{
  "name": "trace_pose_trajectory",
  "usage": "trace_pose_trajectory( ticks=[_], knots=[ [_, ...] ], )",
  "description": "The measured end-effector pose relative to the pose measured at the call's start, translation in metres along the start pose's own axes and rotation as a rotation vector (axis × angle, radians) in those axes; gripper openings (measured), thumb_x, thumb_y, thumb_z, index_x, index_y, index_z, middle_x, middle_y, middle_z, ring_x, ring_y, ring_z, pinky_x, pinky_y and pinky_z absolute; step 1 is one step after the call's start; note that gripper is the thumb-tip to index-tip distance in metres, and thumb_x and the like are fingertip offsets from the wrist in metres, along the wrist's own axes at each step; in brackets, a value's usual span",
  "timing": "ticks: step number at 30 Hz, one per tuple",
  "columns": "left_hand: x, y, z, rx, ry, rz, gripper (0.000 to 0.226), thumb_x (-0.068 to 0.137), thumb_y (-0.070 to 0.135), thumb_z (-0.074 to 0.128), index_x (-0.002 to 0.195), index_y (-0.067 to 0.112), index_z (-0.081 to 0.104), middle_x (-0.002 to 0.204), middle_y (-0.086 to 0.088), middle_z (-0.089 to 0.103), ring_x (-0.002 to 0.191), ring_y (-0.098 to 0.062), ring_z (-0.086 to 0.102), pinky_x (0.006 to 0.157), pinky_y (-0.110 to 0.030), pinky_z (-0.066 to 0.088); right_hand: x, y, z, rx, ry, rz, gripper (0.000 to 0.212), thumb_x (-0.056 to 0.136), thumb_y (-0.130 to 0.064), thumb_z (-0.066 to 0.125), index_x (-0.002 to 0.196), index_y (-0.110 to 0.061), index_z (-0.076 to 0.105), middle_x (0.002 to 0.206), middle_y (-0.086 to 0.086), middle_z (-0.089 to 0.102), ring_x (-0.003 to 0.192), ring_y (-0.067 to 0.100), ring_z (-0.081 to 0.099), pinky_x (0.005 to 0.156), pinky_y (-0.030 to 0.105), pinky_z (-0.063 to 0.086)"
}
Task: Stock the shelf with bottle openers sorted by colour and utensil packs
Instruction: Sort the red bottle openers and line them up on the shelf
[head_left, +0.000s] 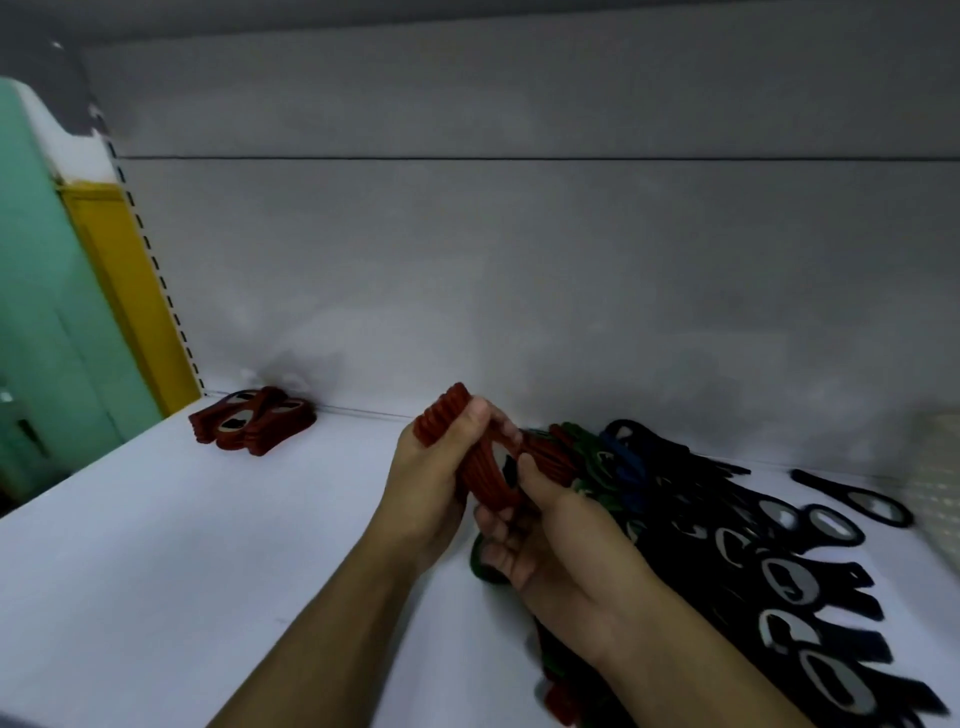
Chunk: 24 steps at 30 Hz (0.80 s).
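Note:
My left hand (434, 486) grips a stack of red bottle openers (475, 457) just above the white shelf (208, 545). My right hand (550, 540) holds the lower end of the same stack, thumb on top, with a green opener (480, 564) under its fingers. A small pile of red openers (254, 423) lies at the back left of the shelf. To the right spreads a large heap of mixed openers (727, 535), mostly black, with green and blue ones near my hands.
The grey back panel (519, 260) closes the shelf behind. A slotted upright with a yellow strip (130, 291) and a green wall stand at the left. A single black opener (852, 499) lies at the right, beside a pale pack (937, 483) at the frame edge.

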<state>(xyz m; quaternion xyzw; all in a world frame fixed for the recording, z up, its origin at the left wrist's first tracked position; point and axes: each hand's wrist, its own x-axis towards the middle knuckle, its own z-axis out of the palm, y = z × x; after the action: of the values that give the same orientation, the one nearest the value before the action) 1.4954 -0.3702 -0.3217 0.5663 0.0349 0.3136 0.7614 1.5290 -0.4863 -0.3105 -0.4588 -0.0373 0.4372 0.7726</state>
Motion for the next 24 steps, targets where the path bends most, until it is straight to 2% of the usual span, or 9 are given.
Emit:
trace_pose_trajectory(
  ticks=[2,5,8,10,12,15,18,21,24],
  knots=[
    [0.002,0.004,-0.002,-0.114,0.012,-0.024,0.024,0.077,0.037,0.067,0.075,0.013,0.069,0.076,-0.011,0.065,0.076,-0.023,0.063,0.075,-0.035,0.054,0.000,0.001,-0.001,-0.002,-0.047,0.017,0.028,0.094,-0.028,0.057,0.106,-0.005,0.069,0.073,0.007,0.067,0.058,0.014,0.063,0.058,0.027,0.050],
    [0.004,0.010,-0.004,-0.167,0.054,-0.071,0.031,0.077,0.041,0.071,0.072,0.011,0.065,0.071,-0.011,0.064,0.068,-0.023,0.064,0.067,-0.032,0.056,-0.003,0.001,0.000,-0.082,-0.121,0.006,0.026,0.091,-0.027,0.060,0.097,-0.004,0.072,0.077,0.010,0.069,0.060,0.014,0.064,0.058,0.027,0.052],
    [0.005,0.015,-0.010,-0.166,0.094,-0.131,0.036,0.079,0.045,0.063,0.073,0.009,0.061,0.067,-0.011,0.061,0.063,-0.025,0.062,0.066,-0.034,0.054,-0.008,-0.001,0.005,-0.170,-0.227,0.005,0.033,0.080,-0.027,0.064,0.100,-0.002,0.071,0.081,0.016,0.071,0.063,0.018,0.065,0.059,0.028,0.053],
    [0.006,0.019,-0.014,-0.154,0.099,-0.141,0.037,0.081,0.045,0.063,0.073,0.009,0.063,0.069,-0.012,0.062,0.067,-0.028,0.063,0.075,-0.041,0.054,-0.008,-0.003,0.009,-0.217,-0.268,0.007,0.045,0.079,-0.034,0.065,0.109,-0.001,0.068,0.084,0.018,0.071,0.067,0.020,0.066,0.061,0.029,0.055],
    [0.004,0.025,-0.018,-0.143,0.120,-0.127,0.034,0.079,0.041,0.064,0.073,0.007,0.063,0.071,-0.013,0.065,0.072,-0.029,0.067,0.083,-0.046,0.056,-0.005,-0.005,0.013,-0.291,-0.231,-0.015,0.053,0.077,-0.044,0.067,0.110,-0.003,0.068,0.089,0.016,0.072,0.072,0.020,0.067,0.063,0.029,0.056],
    [-0.005,0.032,-0.029,-0.122,0.121,-0.101,0.031,0.076,0.034,0.065,0.077,0.004,0.063,0.074,-0.016,0.067,0.076,-0.030,0.070,0.075,-0.039,0.059,0.000,-0.002,0.022,-0.371,-0.190,-0.042,0.039,0.084,-0.035,0.068,0.104,-0.002,0.071,0.084,0.010,0.073,0.070,0.016,0.067,0.064,0.029,0.057],
    [-0.018,0.040,-0.048,-0.137,0.109,-0.135,0.029,0.080,0.031,0.061,0.078,0.002,0.062,0.074,-0.016,0.067,0.075,-0.029,0.071,0.069,-0.034,0.059,0.004,0.007,0.033,-0.423,-0.279,0.009,0.033,0.089,-0.026,0.065,0.103,0.004,0.067,0.080,0.015,0.070,0.064,0.019,0.065,0.059,0.031,0.056],
    [-0.029,0.051,-0.067,-0.189,0.085,-0.166,0.028,0.083,0.030,0.057,0.080,0.002,0.061,0.075,-0.015,0.066,0.077,-0.029,0.071,0.073,-0.036,0.060,0.008,0.014,0.047,-0.504,-0.357,0.058,0.036,0.092,-0.030,0.061,0.103,0.003,0.067,0.087,0.019,0.071,0.067,0.021,0.067,0.059,0.031,0.055],
    [-0.035,0.061,-0.086,-0.166,0.077,-0.149,0.026,0.084,0.029,0.056,0.078,0.004,0.063,0.079,-0.016,0.068,0.086,-0.030,0.072,0.080,-0.039,0.059,0.014,0.024,0.069,-0.543,-0.368,0.030,0.043,0.088,-0.040,0.061,0.099,0.002,0.067,0.082,0.014,0.072,0.067,0.019,0.067,0.057,0.029,0.054]
  ],
)
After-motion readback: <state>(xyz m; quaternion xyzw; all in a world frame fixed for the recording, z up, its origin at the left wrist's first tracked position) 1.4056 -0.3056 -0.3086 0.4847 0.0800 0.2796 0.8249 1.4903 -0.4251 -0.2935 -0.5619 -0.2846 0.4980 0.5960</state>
